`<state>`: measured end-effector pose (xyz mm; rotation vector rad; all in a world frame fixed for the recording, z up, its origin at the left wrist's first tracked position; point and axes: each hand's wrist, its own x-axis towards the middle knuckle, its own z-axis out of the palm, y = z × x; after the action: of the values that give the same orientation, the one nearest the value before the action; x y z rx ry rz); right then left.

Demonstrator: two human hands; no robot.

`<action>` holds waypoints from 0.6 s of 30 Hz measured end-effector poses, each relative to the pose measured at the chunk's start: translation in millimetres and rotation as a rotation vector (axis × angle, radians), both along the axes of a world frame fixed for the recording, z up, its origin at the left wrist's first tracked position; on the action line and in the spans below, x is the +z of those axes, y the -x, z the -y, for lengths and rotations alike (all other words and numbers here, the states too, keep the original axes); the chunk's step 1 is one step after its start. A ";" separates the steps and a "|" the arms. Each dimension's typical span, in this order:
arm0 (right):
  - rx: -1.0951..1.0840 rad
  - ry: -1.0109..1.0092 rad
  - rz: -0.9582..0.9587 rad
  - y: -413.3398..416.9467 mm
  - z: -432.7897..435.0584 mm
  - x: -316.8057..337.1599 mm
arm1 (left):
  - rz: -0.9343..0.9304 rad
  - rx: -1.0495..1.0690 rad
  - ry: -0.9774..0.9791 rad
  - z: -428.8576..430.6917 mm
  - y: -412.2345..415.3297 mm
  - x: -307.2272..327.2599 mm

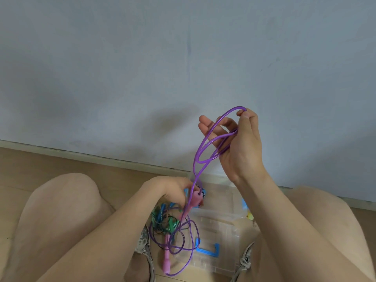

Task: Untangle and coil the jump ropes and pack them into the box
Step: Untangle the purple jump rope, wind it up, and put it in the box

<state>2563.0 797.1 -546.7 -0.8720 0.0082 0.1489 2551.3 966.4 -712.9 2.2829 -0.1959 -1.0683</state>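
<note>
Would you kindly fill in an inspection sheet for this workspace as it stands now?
Surface: light wooden floor; the person sits on it.
Job's things: purple plastic jump rope, partly looped, the rest trailing on the floor; upper pink handle held; lower pink handle on the floor; tangle of green and dark ropes near the box; clear plastic box with blue latches between the feet.
Clutter: small yellow item by the box, too blurred to name.
Grips: left hand holds the upper pink handle; right hand, raised, pinches the rope's loops.
Cables: nothing seen.
Surroundings: pale blue-grey wall, skirting board, patterned shoes.
</note>
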 end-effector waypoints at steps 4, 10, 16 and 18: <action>-0.051 0.012 -0.003 -2.2 6.5 1.6 | 0.014 0.029 -0.013 4.6 0.4 2.8; -0.148 0.058 0.019 -4.5 14.3 5.8 | 0.035 0.118 0.055 -4.2 -0.7 8.3; -0.262 0.044 0.015 -15.3 29.0 7.6 | 0.048 0.043 0.044 2.1 2.2 0.8; -0.270 0.203 0.027 -20.8 35.6 5.5 | 0.134 0.147 0.059 1.1 -0.3 1.3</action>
<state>2583.8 761.5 -541.3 -1.0658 0.1165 -0.1184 2551.6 965.4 -711.6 2.2785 -0.1095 -0.8258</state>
